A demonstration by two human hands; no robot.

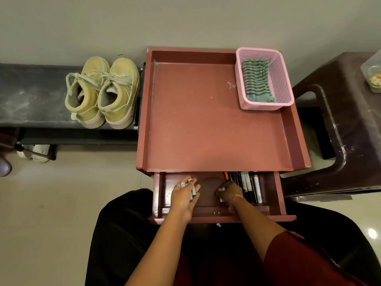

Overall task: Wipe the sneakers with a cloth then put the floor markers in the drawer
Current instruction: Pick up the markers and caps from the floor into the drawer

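Low in the centre of the frame, the drawer (pixel 278 195) of a reddish-brown side table (pixel 206 120) stands pulled open, and both hands are inside it. The left hand (pixel 185 195) curls its fingers round a couple of white-barrelled markers (pixel 192 189), one with a red cap, over the drawer's left half. The right hand (pixel 231 191) is bent round another marker (pixel 221 194) near the middle – just beside a row of markers (pixel 250 187) lying side by side along the drawer's right part.

At upper right a pink basket (pixel 286 93) sits on the tabletop's back corner, a green striped cloth (pixel 256 81) inside. The yellowish sneakers (pixel 103 91) stand together on a dark bench (pixel 31 96) at left – toes to the wall.
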